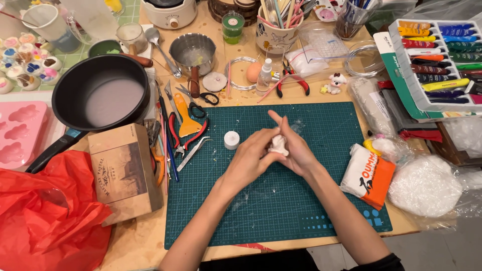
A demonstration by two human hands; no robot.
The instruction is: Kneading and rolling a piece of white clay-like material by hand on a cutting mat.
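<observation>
1. While both forearms came in from the bottom edge and met over the green cutting mat (311,200), this mat was the biggest thing under the work and lay flat on the wooden table (140,241).
2. To the left of the mat stood a black pan (100,90) and a brown cardboard box (123,170), both well apart from the hands.
3. The left hand (251,158) was turned inward with its fingers curled and pressed together around the lump from the left side.
4. The right hand (297,150) closed on the lump from the right; its fingers wrapped it, but one finger pointed straight up and away toward the far edge of the mat.
5. The small white lump of clay (278,145) sat between the two palms, above the mat and not touching it. Both hands were equally near and both touched it. Its long axis I could not tell, because the fingers hid most of it.
6. A little white round jar (231,140) stood on the mat just left of the left hand, not touched.
</observation>
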